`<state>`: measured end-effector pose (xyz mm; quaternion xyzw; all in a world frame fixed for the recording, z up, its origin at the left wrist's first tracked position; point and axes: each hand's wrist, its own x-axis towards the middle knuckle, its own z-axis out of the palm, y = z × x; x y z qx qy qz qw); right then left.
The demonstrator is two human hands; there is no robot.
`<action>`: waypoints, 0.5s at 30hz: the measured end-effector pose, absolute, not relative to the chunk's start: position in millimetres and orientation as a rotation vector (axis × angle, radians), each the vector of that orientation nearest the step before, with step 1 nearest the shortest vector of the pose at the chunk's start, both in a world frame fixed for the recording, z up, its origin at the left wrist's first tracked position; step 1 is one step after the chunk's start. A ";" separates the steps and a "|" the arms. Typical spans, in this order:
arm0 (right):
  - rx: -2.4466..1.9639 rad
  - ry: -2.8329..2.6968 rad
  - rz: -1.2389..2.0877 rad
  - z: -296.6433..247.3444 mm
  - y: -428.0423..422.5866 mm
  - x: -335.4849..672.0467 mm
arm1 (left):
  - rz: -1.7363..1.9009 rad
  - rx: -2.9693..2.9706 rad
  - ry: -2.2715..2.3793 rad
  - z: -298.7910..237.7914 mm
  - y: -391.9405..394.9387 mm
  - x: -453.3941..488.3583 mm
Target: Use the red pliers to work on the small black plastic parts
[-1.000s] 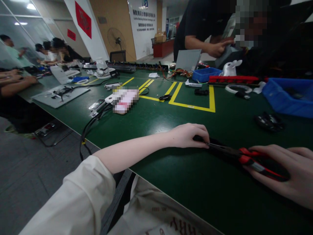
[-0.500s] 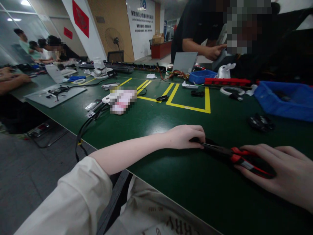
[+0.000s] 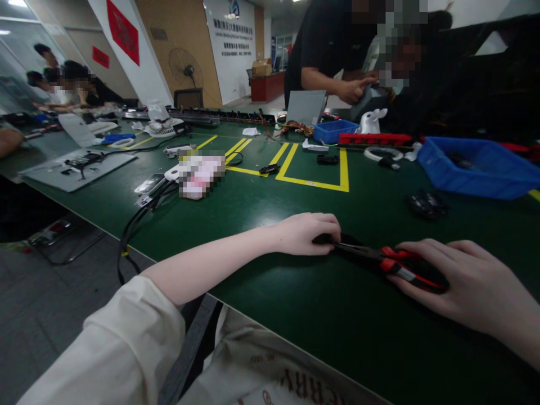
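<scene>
My left hand [image 3: 307, 232] lies on the green table [image 3: 295, 315] with its fingers curled over a small black part [image 3: 324, 238]. My right hand [image 3: 468, 284] grips the red-and-black handles of a pair of pliers [image 3: 390, 265]. The pliers' dark jaws reach left to the black part under my left fingers. Both hands rest low on the table near its front edge.
A blue bin [image 3: 472, 166] stands at the right, and a smaller blue tray [image 3: 331, 130] is farther back. A black part [image 3: 426, 203] lies near the bin. Yellow tape squares [image 3: 312, 181] mark the middle. Cables [image 3: 139, 216] hang over the left edge. Other people work across the table and at the far left.
The view has shifted, so everything sits a little further left in the picture. Both hands keep the same hold on the black part and the pliers.
</scene>
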<state>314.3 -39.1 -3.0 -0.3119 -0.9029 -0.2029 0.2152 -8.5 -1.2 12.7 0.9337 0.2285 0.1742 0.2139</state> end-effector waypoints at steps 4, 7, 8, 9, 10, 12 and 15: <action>-0.863 -2.512 -0.574 -4.3 -38.8 316.8 | 0.488 2.600 0.640 9.8 -0.1 -8.0; -0.846 -2.491 -0.609 -4.3 -37.6 318.7 | 0.512 2.610 0.622 8.6 0.4 -7.8; -0.839 -2.483 -0.625 -3.9 -37.2 319.0 | 0.518 2.612 0.618 8.7 0.4 -7.8; -0.830 -2.475 -0.640 -3.4 -37.0 319.2 | 0.519 2.614 0.619 9.0 0.2 -7.9; -0.823 -2.465 -0.652 -3.1 -36.9 319.4 | 0.521 2.614 0.622 9.5 0.1 -7.8; -0.822 -2.446 -0.657 -4.2 -36.9 320.5 | 0.523 2.613 0.627 10.6 -0.1 -7.7; -0.917 -2.411 -0.595 -12.8 -35.5 326.0 | 0.501 2.622 0.630 11.2 0.7 -7.4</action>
